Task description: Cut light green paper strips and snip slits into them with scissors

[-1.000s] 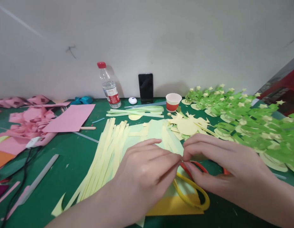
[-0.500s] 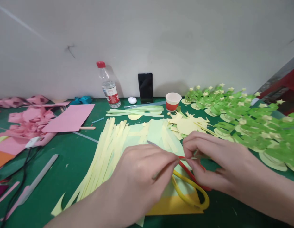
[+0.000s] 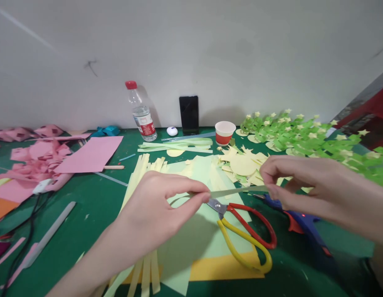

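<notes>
A narrow pale green paper strip (image 3: 237,191) is stretched between my two hands above the table. My left hand (image 3: 166,210) pinches it between thumb and fingers, and part of the strip curls back inside that hand. Further right, my right hand (image 3: 299,181) pinches the other end. Scissors (image 3: 221,208) with one red and one yellow handle lie below the strip, on light green paper sheets (image 3: 175,239). Beneath my right hand rests a blue hot glue gun (image 3: 305,222), partly hidden by the hand.
Cut yellow strips (image 3: 138,181) lie left of the sheets. Star scraps (image 3: 243,163), a paper cup (image 3: 225,133), a phone (image 3: 189,114) and a water bottle (image 3: 144,119) stand or lie behind. Green paper plants (image 3: 321,140) crowd the right; pink paper pieces (image 3: 39,161) cover the left.
My hands have moved apart, left hand leftward and right hand rightward, drawing the strip out between them. The scissors' pivot and the glue gun are now uncovered.
</notes>
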`<state>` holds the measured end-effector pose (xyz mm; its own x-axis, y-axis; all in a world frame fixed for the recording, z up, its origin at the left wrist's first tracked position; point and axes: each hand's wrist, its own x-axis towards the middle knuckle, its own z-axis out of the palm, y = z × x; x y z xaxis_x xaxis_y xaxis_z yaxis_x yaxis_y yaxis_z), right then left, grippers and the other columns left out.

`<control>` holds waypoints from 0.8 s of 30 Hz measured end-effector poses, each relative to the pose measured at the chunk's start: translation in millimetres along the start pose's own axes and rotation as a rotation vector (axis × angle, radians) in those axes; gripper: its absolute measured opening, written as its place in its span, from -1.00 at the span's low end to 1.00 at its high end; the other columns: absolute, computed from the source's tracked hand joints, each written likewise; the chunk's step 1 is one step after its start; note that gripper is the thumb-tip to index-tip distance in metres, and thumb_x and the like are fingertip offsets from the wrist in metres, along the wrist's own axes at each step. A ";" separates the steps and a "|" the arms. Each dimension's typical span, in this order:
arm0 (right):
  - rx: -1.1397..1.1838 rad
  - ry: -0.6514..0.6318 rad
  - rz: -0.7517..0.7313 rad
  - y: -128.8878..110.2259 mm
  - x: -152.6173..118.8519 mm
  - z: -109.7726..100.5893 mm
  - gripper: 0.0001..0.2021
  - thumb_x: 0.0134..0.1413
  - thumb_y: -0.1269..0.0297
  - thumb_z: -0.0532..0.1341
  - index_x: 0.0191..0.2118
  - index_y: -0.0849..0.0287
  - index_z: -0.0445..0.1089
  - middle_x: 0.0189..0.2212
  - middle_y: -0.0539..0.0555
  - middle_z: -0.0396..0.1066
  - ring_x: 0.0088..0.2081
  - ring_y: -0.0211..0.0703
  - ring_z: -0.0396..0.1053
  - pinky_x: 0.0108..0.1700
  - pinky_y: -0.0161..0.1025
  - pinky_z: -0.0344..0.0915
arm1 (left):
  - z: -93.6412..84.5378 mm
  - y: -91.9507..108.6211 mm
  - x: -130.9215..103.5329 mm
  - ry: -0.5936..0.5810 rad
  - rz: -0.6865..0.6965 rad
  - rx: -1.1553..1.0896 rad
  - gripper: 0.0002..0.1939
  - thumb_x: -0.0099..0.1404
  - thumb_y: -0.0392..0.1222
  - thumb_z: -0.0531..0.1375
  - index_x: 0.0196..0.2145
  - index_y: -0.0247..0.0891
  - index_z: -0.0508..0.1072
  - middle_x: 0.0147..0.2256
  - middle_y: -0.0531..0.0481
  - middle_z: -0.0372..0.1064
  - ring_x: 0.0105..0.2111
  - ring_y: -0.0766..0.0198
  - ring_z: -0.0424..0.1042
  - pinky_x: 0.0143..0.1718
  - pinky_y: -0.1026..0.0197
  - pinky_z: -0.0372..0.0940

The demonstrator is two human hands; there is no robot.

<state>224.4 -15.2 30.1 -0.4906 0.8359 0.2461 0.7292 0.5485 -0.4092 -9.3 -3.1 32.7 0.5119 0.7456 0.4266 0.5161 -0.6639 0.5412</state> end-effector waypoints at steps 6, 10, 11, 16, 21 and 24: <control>-0.281 0.167 0.128 21.7 -7.5 -10.9 -0.63 0.19 0.05 -0.05 -0.53 0.09 0.25 -0.64 -0.01 0.35 -0.68 -0.30 0.28 -0.65 -0.33 0.16 | 2.2 -4.3 2.4 0.005 -0.047 -0.027 -0.86 0.08 -0.39 0.23 -0.57 -0.23 0.51 -0.55 0.23 0.52 -0.59 0.44 0.48 -0.54 0.54 0.29; -0.403 0.289 -0.047 11.7 -9.9 -3.6 -0.60 0.23 0.00 -0.13 -0.29 0.11 0.35 -0.32 0.12 0.50 -0.36 -0.11 0.46 -0.43 -0.24 0.33 | 17.8 -4.8 -0.8 -0.055 -0.027 -0.084 -0.85 0.15 -0.38 0.19 -0.49 -0.23 0.52 -0.48 0.18 0.54 -0.52 0.38 0.50 -0.48 0.45 0.33; -0.425 0.278 -0.112 5.9 -9.6 1.8 -0.61 0.24 0.03 -0.12 -0.19 0.14 0.35 -0.23 0.14 0.49 -0.23 -0.04 0.45 -0.35 -0.20 0.34 | 22.5 -4.4 -2.2 -0.083 -0.021 -0.088 -0.85 0.17 -0.38 0.17 -0.46 -0.23 0.52 -0.46 0.17 0.54 -0.50 0.38 0.50 -0.45 0.43 0.33; -0.297 -0.002 -0.290 -13.2 -5.6 32.1 -0.70 0.15 0.44 -0.01 -0.49 0.19 0.40 -0.56 0.03 0.43 -0.54 -0.23 0.36 -0.51 -0.31 0.22 | 38.8 -4.3 -8.6 -0.150 0.077 -0.070 -0.79 0.25 -0.42 0.08 -0.29 -0.24 0.49 -0.38 0.10 0.53 -0.45 0.38 0.48 -0.39 0.41 0.31; -0.280 -0.072 -0.215 -12.6 -3.5 42.0 -0.74 -0.01 0.55 0.06 -0.59 0.19 0.37 -0.64 -0.01 0.38 -0.59 -0.23 0.30 -0.54 -0.31 0.11 | 44.7 -9.0 -9.6 -0.211 0.140 -0.016 -0.85 0.25 -0.37 0.11 -0.35 -0.29 0.48 -0.40 0.05 0.52 -0.44 0.33 0.49 -0.37 0.36 0.31; -0.249 -0.120 -0.161 -14.5 -3.1 42.4 -0.71 0.04 0.52 0.02 -0.55 0.19 0.42 -0.61 0.02 0.41 -0.56 -0.22 0.34 -0.51 -0.30 0.14 | 47.1 -10.8 -9.4 -0.207 0.151 -0.001 -0.83 0.26 -0.34 0.10 -0.40 -0.28 0.49 -0.44 0.04 0.51 -0.46 0.33 0.48 -0.40 0.35 0.31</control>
<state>195.2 -26.6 -2.0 -0.6512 0.7375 0.1788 0.7246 0.6743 -0.1423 12.7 -5.6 -11.2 0.7128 0.6105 0.3452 0.4226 -0.7668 0.4832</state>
